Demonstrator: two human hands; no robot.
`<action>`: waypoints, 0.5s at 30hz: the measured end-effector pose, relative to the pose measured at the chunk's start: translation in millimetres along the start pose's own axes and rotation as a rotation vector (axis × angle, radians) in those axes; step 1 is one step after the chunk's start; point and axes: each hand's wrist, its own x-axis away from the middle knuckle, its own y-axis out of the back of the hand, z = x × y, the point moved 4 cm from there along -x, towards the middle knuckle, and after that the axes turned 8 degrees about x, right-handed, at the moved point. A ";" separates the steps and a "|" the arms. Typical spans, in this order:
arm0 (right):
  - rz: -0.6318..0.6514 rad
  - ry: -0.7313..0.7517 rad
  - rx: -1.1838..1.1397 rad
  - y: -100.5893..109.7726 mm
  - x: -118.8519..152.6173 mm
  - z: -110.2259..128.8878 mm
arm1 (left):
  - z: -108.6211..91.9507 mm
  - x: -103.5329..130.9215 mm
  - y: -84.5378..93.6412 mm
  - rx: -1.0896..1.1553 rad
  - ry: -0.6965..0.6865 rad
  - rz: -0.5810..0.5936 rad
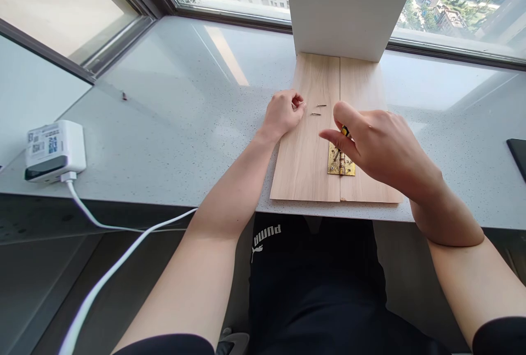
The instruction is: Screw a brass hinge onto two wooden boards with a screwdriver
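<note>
My right hand [380,144] is wrapped round a screwdriver [345,131] with a yellow and black handle, mostly covered by the fingers. Its shaft slants down to the left leaf of a brass hinge [335,169], and I cannot tell whether the tip sits in a screw. The hinge lies across the seam between a left wooden board [302,163] and a right wooden board [373,193]. Curled fingers close my left hand [283,112] at the left board's edge; what they hold, if anything, is hidden. Near it lie two loose screws [321,106].
A white box [341,12] stands at the boards' far end by the window. On the speckled counter [184,114], a white device [57,149] with a white cable [102,284] sits far left. A dark flat object [518,155] lies at the right edge.
</note>
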 end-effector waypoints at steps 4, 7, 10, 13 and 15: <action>-0.055 0.156 -0.096 0.6 3.5 2.7 | -1.7 1.6 3.4 0.009 0.007 0.019; -0.085 0.215 -0.146 0.4 5.5 5.1 | -5.4 3.9 6.9 0.015 0.006 0.053; -0.084 0.221 -0.149 0.7 6.8 5.8 | -7.4 4.6 7.6 0.009 0.000 0.062; -0.071 0.187 -0.131 1.2 7.0 5.8 | -5.6 3.1 5.4 0.008 0.002 0.030; -0.071 0.141 -0.113 1.2 5.9 5.4 | -3.4 1.8 3.2 0.006 -0.001 0.004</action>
